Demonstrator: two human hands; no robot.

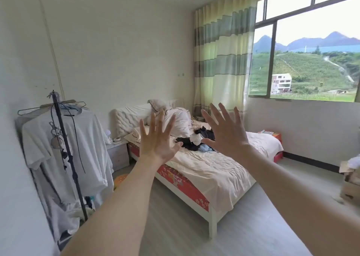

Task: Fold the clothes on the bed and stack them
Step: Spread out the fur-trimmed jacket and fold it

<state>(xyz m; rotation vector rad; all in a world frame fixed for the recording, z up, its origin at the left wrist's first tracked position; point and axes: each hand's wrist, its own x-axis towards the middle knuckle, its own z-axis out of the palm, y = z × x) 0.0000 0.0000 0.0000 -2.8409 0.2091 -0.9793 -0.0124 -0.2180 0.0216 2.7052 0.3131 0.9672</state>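
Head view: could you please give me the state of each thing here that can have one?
Left hand: open, fingers spread, holding nothing.
Right hand: open, fingers spread, holding nothing.
Clothes: unfolded, heaped on the bed.
Bed: unmade, sheet rumpled.
Curtain: drawn aside.
White shirt: hanging on the rack.

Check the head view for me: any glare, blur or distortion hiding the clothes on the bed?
Head view: daylight from the window, sky blown out; wide-angle bending at the edges; left side slightly blurred; clothes pile lit evenly, partly hidden by the right hand.
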